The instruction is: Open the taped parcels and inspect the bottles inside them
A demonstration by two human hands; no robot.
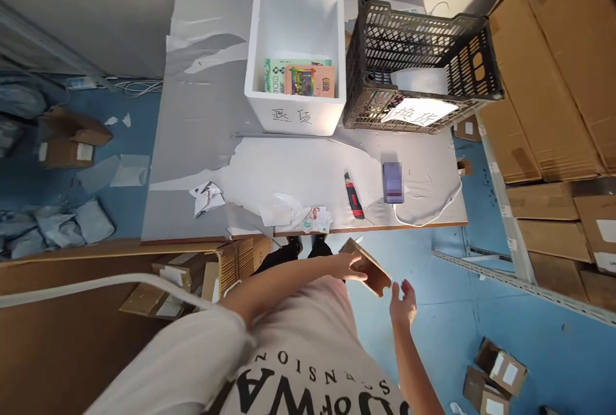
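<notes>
My left hand [350, 266] grips a small brown cardboard box [371, 272] by its left side, in front of my body and below the table's front edge. The box is tilted, and its near end looks cut or torn. Just right of it is my right hand [403, 303], fingers apart and holding nothing; whether a fingertip touches the box corner I cannot tell. On the table [202, 126], nearest to the hands, lie a red and black utility knife [355, 197] and a phone [393, 183] with a white cable.
A white foam box [296, 110] with colourful packs [308, 79] stands at the back beside a black plastic crate [423, 75]. Crumpled paper [207, 198] lies at the table's left. Stacked cartons [553, 81] line the right; opened boxes [493, 376] lie on the blue floor.
</notes>
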